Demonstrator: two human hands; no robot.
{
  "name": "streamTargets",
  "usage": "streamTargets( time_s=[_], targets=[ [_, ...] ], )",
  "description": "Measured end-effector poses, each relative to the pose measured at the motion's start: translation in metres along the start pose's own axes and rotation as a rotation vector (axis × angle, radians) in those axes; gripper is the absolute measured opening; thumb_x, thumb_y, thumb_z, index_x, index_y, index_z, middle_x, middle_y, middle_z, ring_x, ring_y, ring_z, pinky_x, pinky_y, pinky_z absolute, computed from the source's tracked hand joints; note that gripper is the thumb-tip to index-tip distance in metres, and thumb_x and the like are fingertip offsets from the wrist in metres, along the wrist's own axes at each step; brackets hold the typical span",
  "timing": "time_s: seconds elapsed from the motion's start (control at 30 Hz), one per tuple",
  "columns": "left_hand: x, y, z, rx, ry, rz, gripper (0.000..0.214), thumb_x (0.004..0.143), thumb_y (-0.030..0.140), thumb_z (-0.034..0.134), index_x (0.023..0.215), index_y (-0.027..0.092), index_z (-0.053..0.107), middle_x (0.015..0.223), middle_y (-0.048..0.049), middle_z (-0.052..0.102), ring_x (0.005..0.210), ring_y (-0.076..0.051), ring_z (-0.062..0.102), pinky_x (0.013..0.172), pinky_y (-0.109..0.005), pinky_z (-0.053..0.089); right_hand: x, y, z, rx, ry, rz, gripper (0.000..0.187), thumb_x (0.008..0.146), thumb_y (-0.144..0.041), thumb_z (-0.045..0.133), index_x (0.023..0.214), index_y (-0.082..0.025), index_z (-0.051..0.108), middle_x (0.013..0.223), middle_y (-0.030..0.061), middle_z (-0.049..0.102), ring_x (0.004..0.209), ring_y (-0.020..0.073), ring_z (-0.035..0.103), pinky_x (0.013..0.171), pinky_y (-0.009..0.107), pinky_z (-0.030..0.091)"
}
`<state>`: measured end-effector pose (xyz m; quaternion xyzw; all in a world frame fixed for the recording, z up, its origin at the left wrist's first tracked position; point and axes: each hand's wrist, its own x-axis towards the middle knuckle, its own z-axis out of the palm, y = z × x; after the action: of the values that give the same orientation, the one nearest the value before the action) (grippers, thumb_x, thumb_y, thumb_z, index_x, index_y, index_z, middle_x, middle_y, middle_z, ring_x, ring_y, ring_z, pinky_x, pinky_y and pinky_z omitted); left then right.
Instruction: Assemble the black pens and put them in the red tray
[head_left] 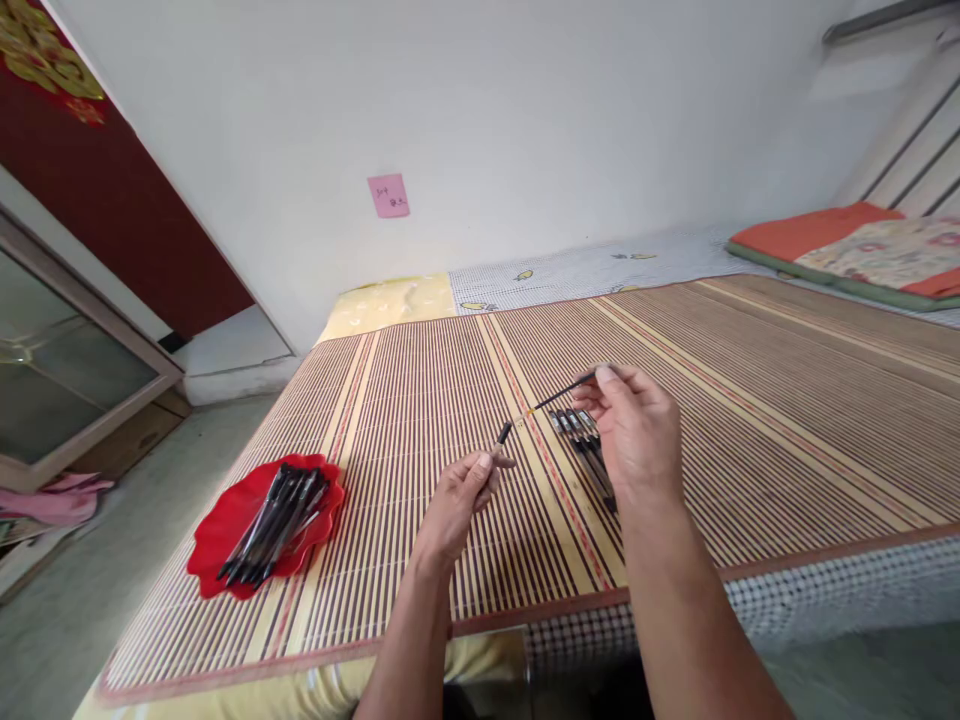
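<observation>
My left hand [459,497] is closed around a black pen barrel [504,433], its end sticking out above the thumb. Between the fingertips of my right hand [639,432] is a thin, dark pen refill [561,392] with a yellowish part near its lower end. That end points down and left at the barrel; whether the two touch I cannot make out. Below and partly behind my right hand, several black pens [581,440] lie side by side on the striped bamboo mat [420,400]. To the left, a red scalloped plate [204,545] bears a pile of black pens [274,525].
The mat covers a bed whose checked sheet [825,590] shows at the front edge. A folded orange and floral quilt [847,240] lies at the far right. Behind the bed rises a white wall [525,120] with a pink note [388,196]. A glass-fronted cabinet [75,360] stands left.
</observation>
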<state>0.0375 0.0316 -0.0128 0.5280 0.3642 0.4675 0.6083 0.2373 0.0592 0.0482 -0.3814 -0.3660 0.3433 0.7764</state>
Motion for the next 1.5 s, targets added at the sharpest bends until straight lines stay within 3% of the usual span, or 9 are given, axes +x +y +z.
streamTargets(
  time_s=[0.57,1.2,1.37,1.5],
  targets=[
    [-0.001,0.000,-0.003,0.037,-0.008,-0.018,0.040,0.098,0.051,0.057,0.100,0.016,0.076,0.063,0.0059,0.030,0.056,-0.010,0.022,0.056,-0.028,0.017,-0.001,-0.001,0.000,-0.019,-0.039,-0.004,0.017,0.085,-0.034,0.074,0.084,-0.019,0.066,0.080,0.0022,0.072,0.067,0.0133,0.069,0.064,0.028,0.059],
    [-0.003,0.001,-0.005,0.055,-0.014,-0.028,0.041,0.098,0.052,0.057,0.102,0.016,0.076,0.064,0.0068,0.030,0.057,-0.010,0.022,0.059,-0.027,0.023,0.001,-0.002,-0.003,0.011,-0.082,-0.012,0.011,0.083,-0.029,0.075,0.087,-0.020,0.069,0.080,0.0011,0.072,0.066,0.0140,0.070,0.062,0.029,0.060],
    [-0.003,0.003,-0.008,0.201,0.031,-0.022,0.037,0.095,0.052,0.062,0.103,0.020,0.079,0.071,0.0017,0.048,0.066,-0.013,0.037,0.065,-0.026,0.033,0.001,-0.007,-0.009,-0.056,-0.156,-0.096,0.008,0.087,-0.028,0.073,0.090,-0.021,0.072,0.085,0.0011,0.073,0.069,0.0128,0.069,0.066,0.028,0.059],
    [-0.002,0.005,-0.007,0.281,0.072,0.016,0.035,0.093,0.051,0.063,0.101,0.022,0.081,0.095,-0.0061,0.069,0.082,-0.018,0.054,0.076,-0.030,0.041,-0.004,-0.017,-0.011,-0.161,-0.249,-0.168,0.009,0.091,-0.029,0.070,0.096,-0.022,0.073,0.084,0.0012,0.073,0.070,0.0134,0.069,0.070,0.029,0.059]
  ],
)
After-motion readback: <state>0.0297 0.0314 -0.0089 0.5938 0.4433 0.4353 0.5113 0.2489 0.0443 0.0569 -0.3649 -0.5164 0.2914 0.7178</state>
